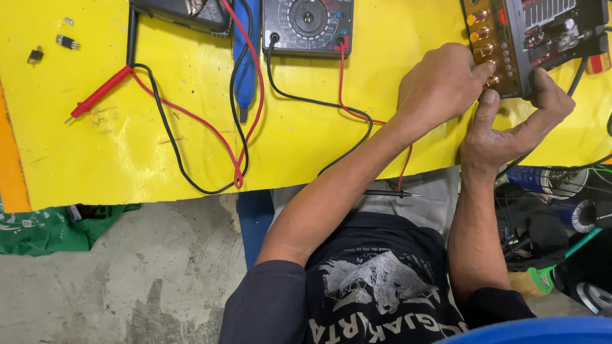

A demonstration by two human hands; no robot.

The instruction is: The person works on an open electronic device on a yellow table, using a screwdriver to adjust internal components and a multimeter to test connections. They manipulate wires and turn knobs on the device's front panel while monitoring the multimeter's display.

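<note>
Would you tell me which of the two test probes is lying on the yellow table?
The red probe, lying at the left of the yellow table. The black probe hangs off the table's front edge, over the person's lap.

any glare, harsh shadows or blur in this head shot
Head view: even, bright light; soft sheen on the yellow table but no blown-out glare; only faint shadows under the left hand and right hand; the amplifier unit is sharp, and straight edges bow slightly toward the frame's borders.
</note>
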